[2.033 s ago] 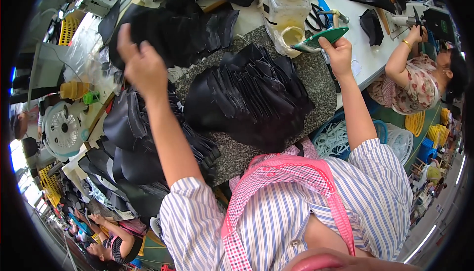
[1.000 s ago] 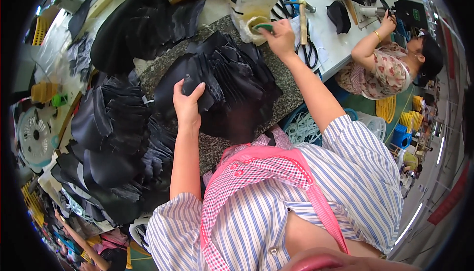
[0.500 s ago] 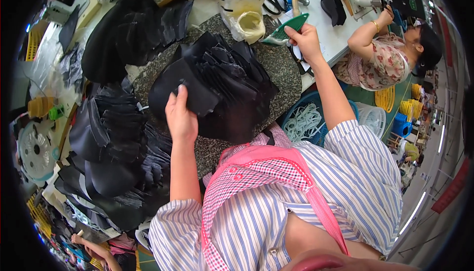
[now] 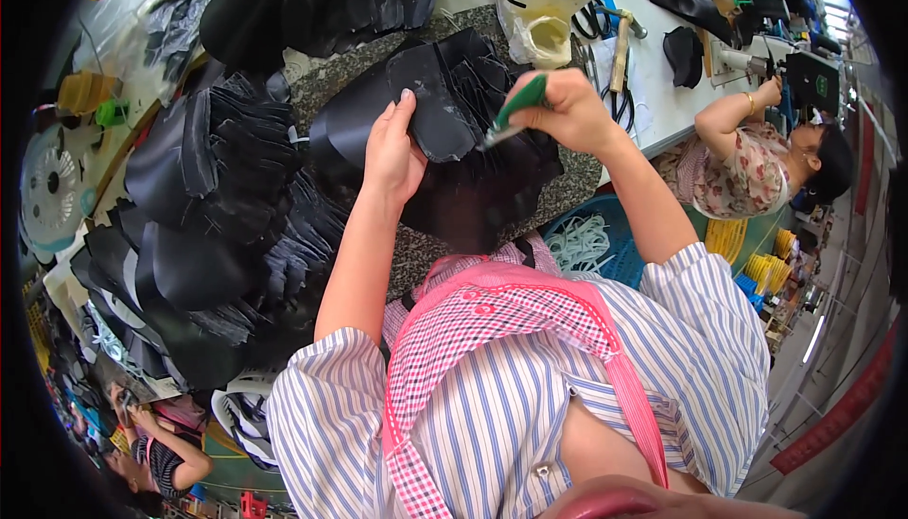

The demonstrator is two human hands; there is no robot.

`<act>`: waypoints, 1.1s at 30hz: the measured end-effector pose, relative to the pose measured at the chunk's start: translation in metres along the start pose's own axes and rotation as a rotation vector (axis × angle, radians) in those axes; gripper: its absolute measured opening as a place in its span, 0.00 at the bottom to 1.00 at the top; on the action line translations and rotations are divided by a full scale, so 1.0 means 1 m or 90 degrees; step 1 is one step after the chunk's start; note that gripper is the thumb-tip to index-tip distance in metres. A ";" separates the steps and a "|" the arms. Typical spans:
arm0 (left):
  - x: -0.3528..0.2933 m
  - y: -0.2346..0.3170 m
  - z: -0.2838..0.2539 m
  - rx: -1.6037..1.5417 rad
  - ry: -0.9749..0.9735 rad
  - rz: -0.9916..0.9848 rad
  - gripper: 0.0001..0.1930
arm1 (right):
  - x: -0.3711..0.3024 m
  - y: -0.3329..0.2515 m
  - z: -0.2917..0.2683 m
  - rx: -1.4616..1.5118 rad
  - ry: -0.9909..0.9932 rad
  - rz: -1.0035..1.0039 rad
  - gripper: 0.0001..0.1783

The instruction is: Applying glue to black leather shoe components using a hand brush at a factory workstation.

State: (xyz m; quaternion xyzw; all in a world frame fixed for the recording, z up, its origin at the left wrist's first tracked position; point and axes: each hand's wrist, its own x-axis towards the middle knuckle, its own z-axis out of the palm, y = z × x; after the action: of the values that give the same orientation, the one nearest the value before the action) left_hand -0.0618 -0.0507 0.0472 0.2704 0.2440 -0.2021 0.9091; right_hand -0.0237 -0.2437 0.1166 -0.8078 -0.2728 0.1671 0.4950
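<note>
1. A green spreader point(image 4: 528, 99) is gripped between thumb and fingers of the right hand point(image 4: 570, 111). Its blade is held beside the lower edge of a black piece point(image 4: 433, 108); contact cannot be told.
2. This piece is found atop a fanned pile point(image 4: 515, 179) on the stone slab point(image 4: 414, 252). At its left edge the left hand point(image 4: 395, 158) is placed; whether the grip is closed underneath cannot be told.
3. Spreading along the edge seems in hand.
4. For the next move, a steady piece and light stroke seem required.
</note>
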 end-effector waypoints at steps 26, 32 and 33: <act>0.007 0.003 0.020 0.102 -0.035 -0.052 0.11 | 0.060 0.007 -0.030 -0.261 0.150 -0.261 0.08; 0.011 0.006 0.018 0.140 -0.027 -0.062 0.11 | 0.066 0.009 -0.033 -0.277 -0.018 -0.260 0.08; 0.013 0.007 0.021 0.141 -0.034 -0.061 0.11 | 0.069 0.012 -0.043 -0.338 0.081 -0.254 0.08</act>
State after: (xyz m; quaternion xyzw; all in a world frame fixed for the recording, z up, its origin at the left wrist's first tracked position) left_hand -0.0407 -0.0612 0.0585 0.3516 0.2083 -0.2785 0.8692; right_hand 0.0578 -0.2369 0.1250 -0.8479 -0.4284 -0.0605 0.3063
